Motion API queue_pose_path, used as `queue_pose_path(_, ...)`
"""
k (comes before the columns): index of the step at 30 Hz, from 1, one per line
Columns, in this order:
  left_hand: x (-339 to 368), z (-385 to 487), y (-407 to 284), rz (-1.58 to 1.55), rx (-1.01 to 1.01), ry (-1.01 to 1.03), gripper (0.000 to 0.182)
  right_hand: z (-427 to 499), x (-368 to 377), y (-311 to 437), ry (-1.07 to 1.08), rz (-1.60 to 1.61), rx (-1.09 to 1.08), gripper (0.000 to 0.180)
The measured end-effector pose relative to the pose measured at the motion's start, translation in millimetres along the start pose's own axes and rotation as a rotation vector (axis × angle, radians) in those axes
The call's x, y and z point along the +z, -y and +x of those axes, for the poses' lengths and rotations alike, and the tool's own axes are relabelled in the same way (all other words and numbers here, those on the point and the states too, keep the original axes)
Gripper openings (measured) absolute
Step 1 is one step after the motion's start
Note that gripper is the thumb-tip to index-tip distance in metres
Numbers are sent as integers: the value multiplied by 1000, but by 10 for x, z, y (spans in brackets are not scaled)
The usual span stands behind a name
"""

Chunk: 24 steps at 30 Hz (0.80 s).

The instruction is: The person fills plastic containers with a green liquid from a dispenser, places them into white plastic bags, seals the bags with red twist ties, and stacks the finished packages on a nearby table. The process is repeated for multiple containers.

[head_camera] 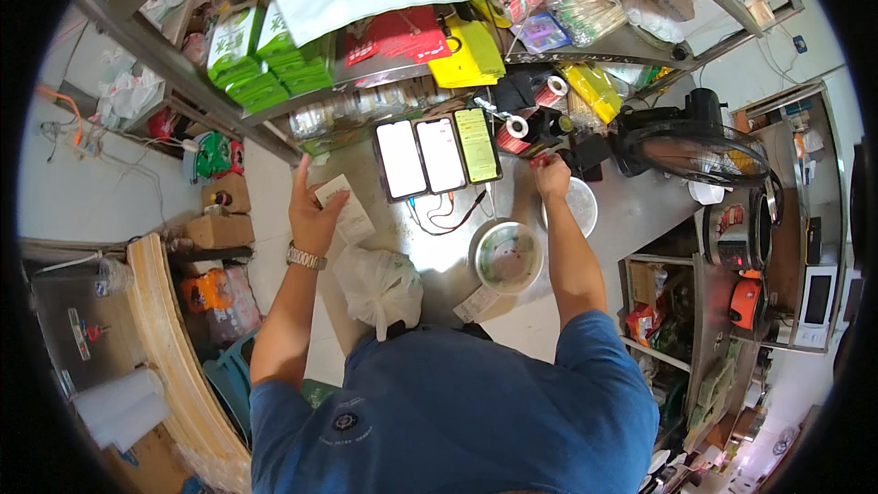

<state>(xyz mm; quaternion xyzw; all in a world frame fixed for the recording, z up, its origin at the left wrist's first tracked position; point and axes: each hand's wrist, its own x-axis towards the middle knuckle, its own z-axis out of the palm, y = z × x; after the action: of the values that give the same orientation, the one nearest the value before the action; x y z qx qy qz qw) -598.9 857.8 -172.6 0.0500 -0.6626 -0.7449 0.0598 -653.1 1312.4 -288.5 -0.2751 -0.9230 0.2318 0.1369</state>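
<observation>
A printed paper slip (346, 208) is held in my left hand (314, 216), with the thumb over its face and one finger pointing away. Fingers curled, my right hand (553, 178) grips a small red object (539, 160) that is mostly hidden. It is beside a red-wrapped label roll (513, 134) and above a clear-lidded tub (582, 209). Three lit phones, a left one (402, 161), a middle one (441, 156) and a right one (477, 146), lie between my hands. A round tub of food (508, 258) and a tied white plastic bag (381, 286) are nearer to me.
Another slip (476, 303) lies by the food tub. Charging cables (446, 221) run below the phones on the metal table (439, 254). A shelf overhead holds green boxes (260, 68) and yellow packets (473, 48). A black fan (693, 144) stands at the right.
</observation>
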Motion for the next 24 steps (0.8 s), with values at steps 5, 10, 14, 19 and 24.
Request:
queue_pose_path(5, -80, -447, -411, 135, 41, 154, 41, -968, -641, 947, 436, 757, -3, 8)
queue_pose_path(10, 21, -672, -443, 1, 99, 309, 34, -1955, -1079, 1785, 789, 1289, -46, 13)
queue_pose_path(14, 71, -867, -532, 79, 237, 316, 34, -2227, -1157, 2061, 882, 1309, -93, 15)
queue_pose_path(19, 50, -1074, -505, 325, 256, 184, 37, -2413, -1039, 2067, 881, 1189, -125, 13)
queue_pose_path(24, -176, -1248, -196, 224, -22, 140, 53, -2359, -1056, 1650, 668, 1118, -104, 6)
